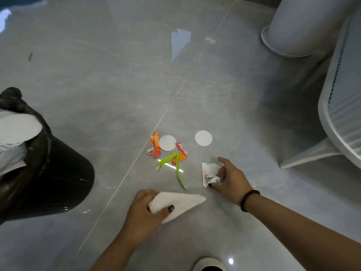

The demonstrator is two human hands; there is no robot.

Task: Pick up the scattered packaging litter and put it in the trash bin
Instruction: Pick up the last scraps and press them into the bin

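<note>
Item 1. Left hand (143, 211), lower centre of frame: grip clenched on a folded white sheet (178, 204), thumb pressed over its near edge; the sheet's pointed end juts right, toward the other hand.

Item 2. Right hand (231, 178), right of centre: fingers curled round a crumpled white wrapper (210, 173) with small red print, gathering it at the floor (whether it is lifted clear cannot be told). Dark bead bracelet (249, 199) at the wrist.

Item 3. Litter not yet taken, just above the hands, mid-frame: two green strips (176, 168) lying crossed; orange-and-white wrapper scraps (155, 146) touching a white disc (167, 143); further orange scraps (182, 153) between disc and strips; a second white disc (203, 138) apart to the right.

Item 4. Bin (58, 173), left edge of frame: dark, lined with a black bag, white paper already showing at its mouth. Well apart from the litter cluster.

Item 5. Surroundings: grey tiled floor (97, 85); white chair (341, 114) at right; white round base (289, 42) at upper right; a shoe (210, 265) at bottom edge.

Step in hand, by judgement: collection, both hands loaded, nothing from this handful binned yet.

Next move calls for: securing the wrapper, then either carrying both pieces left to the bin mouth or pinching up the strips and scraps with spare fingers first. The flat discs will likely need a fingernail under the edge.
</note>
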